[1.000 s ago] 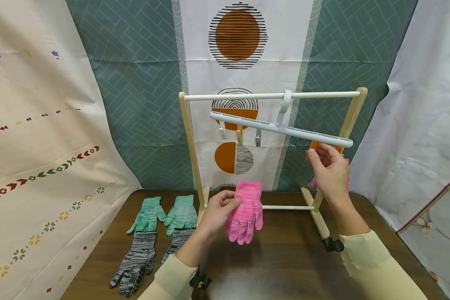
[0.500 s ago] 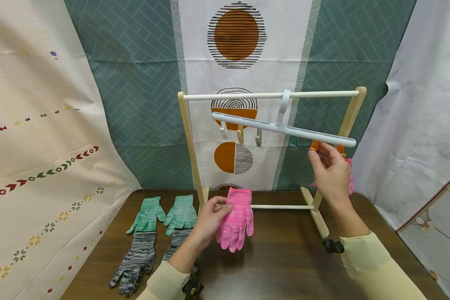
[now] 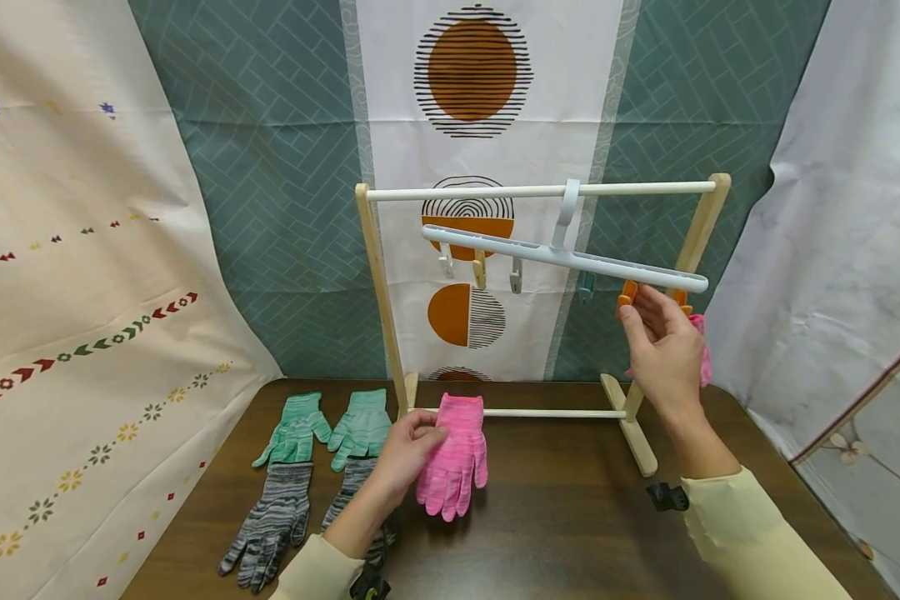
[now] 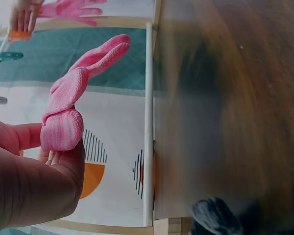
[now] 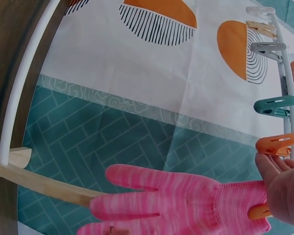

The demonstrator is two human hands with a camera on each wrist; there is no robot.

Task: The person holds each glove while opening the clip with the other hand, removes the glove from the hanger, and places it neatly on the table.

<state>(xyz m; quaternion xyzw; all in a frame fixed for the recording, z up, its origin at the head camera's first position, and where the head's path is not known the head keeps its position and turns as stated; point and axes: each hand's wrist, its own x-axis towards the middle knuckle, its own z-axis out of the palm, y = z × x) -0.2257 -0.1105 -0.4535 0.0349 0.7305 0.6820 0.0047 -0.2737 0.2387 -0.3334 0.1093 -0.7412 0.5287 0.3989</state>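
My left hand (image 3: 403, 460) pinches a pink knit glove (image 3: 455, 462) at the side of its cuff, fingers of the glove hanging down, in front of the rack. In the left wrist view this glove (image 4: 66, 107) shows edge-on between thumb and fingers. My right hand (image 3: 667, 346) pinches an orange clothespin (image 5: 274, 143) under the right part of a pale blue hanger (image 3: 495, 243). Just beyond that hand, a second pink glove (image 5: 186, 198) hangs by its cuff from another orange clothespin (image 5: 258, 211), mostly hidden by the hand in the head view.
The hanger tilts down to the right on a wooden rack (image 3: 450, 193). Along it hang white, beige, grey (image 3: 516, 275) and teal clothespins (image 3: 586, 287). Mint gloves (image 3: 294, 429) and grey-black gloves (image 3: 273, 517) lie at the left of the brown table (image 3: 555, 517).
My left hand has moved left and down with the pink glove, away from the hanger. The right hand stays at the orange clothespin; the hanger has shifted only slightly.
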